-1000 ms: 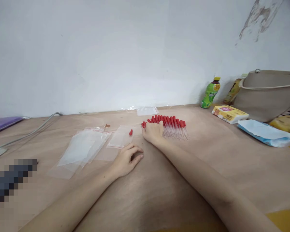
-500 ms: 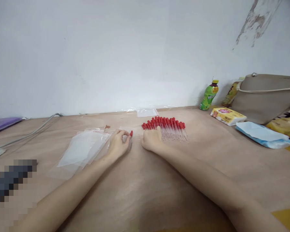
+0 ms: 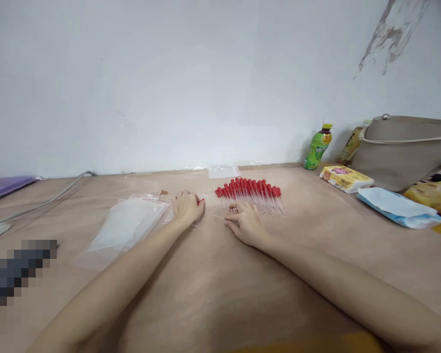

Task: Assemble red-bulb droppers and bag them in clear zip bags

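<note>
Several droppers with red bulbs and thin clear stems point(image 3: 259, 189) lie side by side in a fanned row on the brown table covering. Just in front of the row's left end is my right hand point(image 3: 247, 223), its thumb and fingers closed around a thin clear stem that points left. My left hand point(image 3: 186, 208) is curled palm down beside the plastic bags, with a red bulb point(image 3: 201, 201) showing by its fingers. Clear zip bags point(image 3: 127, 225) lie in a loose stack to the left, partly under my left forearm.
Against the wall lies a small clear bag point(image 3: 224, 171). At the right are a green bottle point(image 3: 318, 147), a tissue pack point(image 3: 346, 178), a blue-white packet point(image 3: 399, 207) and a grey bag point(image 3: 407, 152). A cable point(image 3: 64, 190) and purple item point(image 3: 7, 187) lie left.
My left hand has turned palm down over the red-bulbed piece. My right hand has shifted slightly right and nearer, its fingers now extended leftward around a thin stem.
</note>
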A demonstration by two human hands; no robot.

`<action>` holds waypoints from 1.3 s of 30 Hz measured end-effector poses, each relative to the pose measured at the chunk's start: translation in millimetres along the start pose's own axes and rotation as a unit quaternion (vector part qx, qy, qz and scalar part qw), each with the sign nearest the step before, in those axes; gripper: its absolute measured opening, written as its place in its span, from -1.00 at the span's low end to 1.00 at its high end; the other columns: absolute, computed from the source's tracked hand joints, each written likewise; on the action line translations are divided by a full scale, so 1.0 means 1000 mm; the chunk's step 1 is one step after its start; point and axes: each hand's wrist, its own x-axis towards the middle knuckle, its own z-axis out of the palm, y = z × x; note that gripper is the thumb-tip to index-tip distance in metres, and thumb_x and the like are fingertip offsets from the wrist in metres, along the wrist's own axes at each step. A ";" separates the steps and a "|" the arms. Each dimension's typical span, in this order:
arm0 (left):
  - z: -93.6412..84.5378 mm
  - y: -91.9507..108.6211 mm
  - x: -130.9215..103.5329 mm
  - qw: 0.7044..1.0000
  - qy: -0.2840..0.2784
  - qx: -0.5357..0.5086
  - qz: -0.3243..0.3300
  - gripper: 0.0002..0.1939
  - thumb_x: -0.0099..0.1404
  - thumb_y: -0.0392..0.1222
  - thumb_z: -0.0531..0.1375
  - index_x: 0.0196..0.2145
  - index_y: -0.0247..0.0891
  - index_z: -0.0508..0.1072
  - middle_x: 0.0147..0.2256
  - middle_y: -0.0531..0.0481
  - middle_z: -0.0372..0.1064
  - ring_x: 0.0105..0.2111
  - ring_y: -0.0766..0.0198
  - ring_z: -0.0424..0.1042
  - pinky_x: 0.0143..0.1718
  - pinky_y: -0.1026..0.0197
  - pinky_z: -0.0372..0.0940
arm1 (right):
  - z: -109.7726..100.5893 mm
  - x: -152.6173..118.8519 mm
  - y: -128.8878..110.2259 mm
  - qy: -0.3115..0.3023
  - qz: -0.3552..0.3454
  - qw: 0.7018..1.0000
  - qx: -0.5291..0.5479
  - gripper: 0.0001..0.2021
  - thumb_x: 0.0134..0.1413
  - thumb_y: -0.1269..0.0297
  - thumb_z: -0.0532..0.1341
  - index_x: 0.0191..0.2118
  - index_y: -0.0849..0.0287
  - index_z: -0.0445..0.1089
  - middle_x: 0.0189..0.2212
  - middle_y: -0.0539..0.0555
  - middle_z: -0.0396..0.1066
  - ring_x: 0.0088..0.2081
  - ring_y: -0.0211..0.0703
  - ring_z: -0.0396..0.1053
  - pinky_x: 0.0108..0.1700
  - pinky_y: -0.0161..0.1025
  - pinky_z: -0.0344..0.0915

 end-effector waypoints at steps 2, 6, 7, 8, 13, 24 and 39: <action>-0.007 0.000 -0.007 0.998 0.013 -0.032 0.047 -0.79 0.19 -0.08 0.10 -0.41 -0.26 0.42 -0.28 -0.16 0.34 -0.17 -0.01 0.28 -0.13 -0.01 0.13 | 0.001 0.002 -0.002 0.002 0.004 1.000 0.011 -0.88 0.04 0.30 0.18 -0.36 0.07 0.49 -0.13 0.09 0.33 -0.08 -0.05 0.21 -0.15 -0.09 0.02; -0.022 -0.006 -0.039 0.961 -0.006 -0.196 0.197 -0.85 0.26 -0.14 0.06 -0.36 -0.26 0.34 -0.36 -0.03 0.32 -0.31 0.21 0.31 -0.26 0.19 0.21 | -0.004 -0.004 0.000 0.018 0.005 0.999 0.038 -0.93 0.01 0.39 0.19 -0.39 0.16 0.43 -0.21 0.10 0.36 -0.13 -0.10 0.24 -0.16 -0.14 0.04; -0.024 -0.008 -0.048 0.950 -0.023 -0.229 0.213 -0.85 0.28 -0.14 0.05 -0.34 -0.26 0.33 -0.37 -0.01 0.32 -0.35 0.25 0.32 -0.31 0.22 0.22 | -0.006 -0.007 0.001 0.020 0.007 0.998 0.051 -0.93 0.02 0.40 0.17 -0.38 0.17 0.41 -0.24 0.08 0.37 -0.15 -0.12 0.26 -0.16 -0.15 0.04; -0.026 -0.010 -0.058 0.941 -0.039 -0.252 0.223 -0.85 0.29 -0.14 0.04 -0.30 -0.25 0.34 -0.36 0.00 0.32 -0.37 0.27 0.32 -0.32 0.24 0.23 | -0.009 -0.011 0.003 0.022 0.008 0.998 0.066 -0.93 0.04 0.41 0.15 -0.37 0.18 0.38 -0.27 0.06 0.38 -0.18 -0.16 0.28 -0.16 -0.16 0.04; -0.027 -0.009 -0.087 0.920 -0.074 -0.305 0.235 -0.78 0.31 -0.18 0.03 -0.13 -0.20 0.38 -0.26 -0.03 0.35 -0.27 0.26 0.35 -0.21 0.22 0.25 | -0.018 -0.025 0.005 0.022 -0.013 0.992 0.124 -0.90 0.14 0.36 0.06 -0.33 0.15 0.31 -0.39 -0.03 0.43 -0.35 -0.28 0.33 -0.05 -0.14 -0.02; -0.032 -0.004 -0.089 0.909 -0.051 -0.337 0.239 -0.80 0.31 -0.22 0.03 -0.20 -0.24 0.42 -0.27 -0.06 0.36 -0.27 0.26 0.36 -0.22 0.22 0.26 | -0.024 -0.031 -0.004 0.031 -0.079 0.990 0.112 -0.90 0.13 0.36 0.05 -0.31 0.16 0.30 -0.36 0.00 0.42 -0.36 -0.29 0.32 0.00 -0.13 -0.08; -0.031 -0.007 -0.092 0.903 -0.099 -0.344 0.239 -0.80 0.30 -0.15 0.05 -0.28 -0.22 0.44 -0.37 -0.01 0.42 -0.37 0.29 0.39 -0.30 0.26 0.27 | -0.017 -0.030 0.001 0.012 -0.137 0.983 0.121 -0.80 0.18 0.35 0.02 -0.25 0.12 0.39 -0.38 0.02 0.44 -0.35 -0.29 0.31 -0.09 -0.16 -0.05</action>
